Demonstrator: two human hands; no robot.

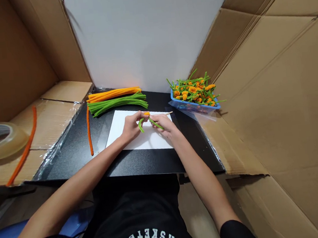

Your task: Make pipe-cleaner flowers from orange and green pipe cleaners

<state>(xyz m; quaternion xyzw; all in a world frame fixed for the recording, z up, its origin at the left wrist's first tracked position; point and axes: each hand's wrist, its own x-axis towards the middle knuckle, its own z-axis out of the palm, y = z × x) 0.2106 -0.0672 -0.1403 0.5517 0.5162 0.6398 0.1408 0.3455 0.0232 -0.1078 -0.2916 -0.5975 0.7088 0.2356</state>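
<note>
Above a white sheet (117, 132), my left hand (131, 127) and my right hand (164, 125) meet, fingers closed in a pinch. Between the fingertips shows a small orange pipe-cleaner piece (146, 114), held at its left by my left hand. A green pipe cleaner (156, 124) runs down along the right fingers. Another curved green length hangs below the left fingertips; whether both are one stem is hidden by the fingers. From behind my right hand pokes a thin pale stick (169, 113), apparently held in it.
Orange pipe cleaners (113, 94) and green pipe cleaners (117, 104) lie at the back left of the black table (146, 164). A blue basket (196, 105) of orange-and-green pieces stands back right. Single orange-red pipe cleaners and a tape roll (16, 139) are leftward. Cardboard walls flank both sides.
</note>
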